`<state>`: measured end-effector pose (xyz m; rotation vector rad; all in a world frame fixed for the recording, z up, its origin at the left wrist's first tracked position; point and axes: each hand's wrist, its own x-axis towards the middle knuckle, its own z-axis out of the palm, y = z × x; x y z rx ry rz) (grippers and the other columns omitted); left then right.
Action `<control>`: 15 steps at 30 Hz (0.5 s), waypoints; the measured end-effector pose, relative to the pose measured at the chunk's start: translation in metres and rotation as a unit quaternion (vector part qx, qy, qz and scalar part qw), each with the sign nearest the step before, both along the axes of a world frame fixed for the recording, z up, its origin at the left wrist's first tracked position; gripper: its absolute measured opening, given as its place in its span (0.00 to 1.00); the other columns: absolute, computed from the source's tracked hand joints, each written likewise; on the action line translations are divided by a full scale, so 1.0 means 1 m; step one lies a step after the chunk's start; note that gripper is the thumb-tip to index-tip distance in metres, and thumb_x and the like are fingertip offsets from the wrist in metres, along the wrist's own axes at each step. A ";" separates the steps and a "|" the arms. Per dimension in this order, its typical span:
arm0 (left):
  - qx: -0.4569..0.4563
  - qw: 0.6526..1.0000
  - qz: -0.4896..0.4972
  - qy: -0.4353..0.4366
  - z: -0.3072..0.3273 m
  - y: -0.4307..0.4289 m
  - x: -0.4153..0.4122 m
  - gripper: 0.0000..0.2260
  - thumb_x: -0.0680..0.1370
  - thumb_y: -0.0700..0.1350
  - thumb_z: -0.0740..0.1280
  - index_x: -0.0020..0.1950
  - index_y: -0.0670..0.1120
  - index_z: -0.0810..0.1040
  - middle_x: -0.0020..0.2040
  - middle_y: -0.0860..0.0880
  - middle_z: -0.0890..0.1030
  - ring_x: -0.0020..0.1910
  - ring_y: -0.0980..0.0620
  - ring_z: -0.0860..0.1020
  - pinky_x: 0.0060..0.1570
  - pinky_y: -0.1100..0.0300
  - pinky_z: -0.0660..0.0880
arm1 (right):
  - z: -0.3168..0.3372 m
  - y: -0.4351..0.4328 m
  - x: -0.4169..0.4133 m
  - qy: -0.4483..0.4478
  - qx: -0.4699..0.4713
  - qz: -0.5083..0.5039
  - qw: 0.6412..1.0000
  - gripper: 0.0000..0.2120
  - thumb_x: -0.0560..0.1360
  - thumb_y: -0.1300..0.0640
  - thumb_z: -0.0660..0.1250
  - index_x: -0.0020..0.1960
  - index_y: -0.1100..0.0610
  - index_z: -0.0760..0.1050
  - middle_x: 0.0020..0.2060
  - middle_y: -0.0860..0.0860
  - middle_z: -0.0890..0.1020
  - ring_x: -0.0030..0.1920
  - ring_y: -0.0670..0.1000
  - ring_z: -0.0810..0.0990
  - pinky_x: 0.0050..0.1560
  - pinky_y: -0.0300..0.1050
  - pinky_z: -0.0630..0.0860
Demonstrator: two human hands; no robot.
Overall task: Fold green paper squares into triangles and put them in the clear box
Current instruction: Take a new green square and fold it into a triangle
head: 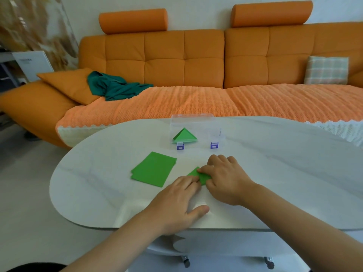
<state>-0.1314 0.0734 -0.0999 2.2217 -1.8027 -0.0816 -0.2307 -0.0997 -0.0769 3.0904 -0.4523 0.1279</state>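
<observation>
A green paper piece (198, 176) lies flat on the white oval table (275, 173), near its front edge, and is mostly hidden under two hands — only a small angular patch shows between them. The right hand (225, 179) lies over its right part with fingers curled down and pressing on the paper; whether they pinch an edge cannot be told. The left hand (176, 203) rests palm-down with fingers stretched out flat, their tips touching the paper's near-left edge, thumb spread out to the side on the tabletop. Just to the left lies a stack of green paper squares (153, 169), slightly fanned, apart from the hands. Beyond both stands the clear box (196, 132) with two purple clasps at its front; a folded green triangle (184, 136) lies in its left part. Behind the table runs an orange sofa (184, 61) — a teal cloth (115, 87) lies crumpled on its left cushion, a checked pillow (326, 70) at the right.
</observation>
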 end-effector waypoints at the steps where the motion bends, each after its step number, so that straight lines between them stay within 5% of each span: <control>1: 0.003 1.000 -0.001 0.002 0.000 0.000 0.000 0.32 0.76 0.68 0.52 0.75 0.51 0.64 0.74 0.56 0.62 0.73 0.58 0.59 0.73 0.62 0.57 | -0.001 0.001 -0.003 0.004 -0.007 0.000 1.000 0.33 0.71 0.46 0.40 0.72 0.42 0.66 0.61 0.48 0.71 0.58 0.52 0.69 0.60 0.50 0.64; 5: 0.009 1.000 0.001 0.009 0.000 0.001 -0.001 0.30 0.77 0.67 0.54 0.75 0.53 0.63 0.74 0.58 0.60 0.73 0.59 0.57 0.74 0.61 0.57 | 0.001 0.010 -0.019 -0.005 -0.029 0.030 0.999 0.29 0.72 0.47 0.48 0.71 0.44 0.68 0.71 0.51 0.67 0.69 0.53 0.65 0.68 0.52 0.62; 10: -0.008 1.000 -0.006 0.018 0.002 0.002 -0.003 0.29 0.77 0.66 0.56 0.74 0.54 0.64 0.73 0.59 0.62 0.72 0.60 0.60 0.73 0.61 0.59 | -0.006 0.018 -0.029 -0.005 -0.035 0.053 0.998 0.23 0.69 0.51 0.54 0.59 0.50 0.79 0.56 0.47 0.80 0.55 0.52 0.76 0.59 0.48 0.67; 15: -0.010 0.999 0.003 -0.031 0.008 0.004 -0.008 0.29 0.78 0.66 0.54 0.75 0.53 0.64 0.74 0.55 0.64 0.73 0.58 0.59 0.72 0.63 0.57 | -0.010 0.019 -0.031 -0.013 -0.043 0.030 0.999 0.21 0.70 0.51 0.55 0.56 0.49 0.81 0.55 0.46 0.82 0.52 0.51 0.79 0.57 0.51 0.72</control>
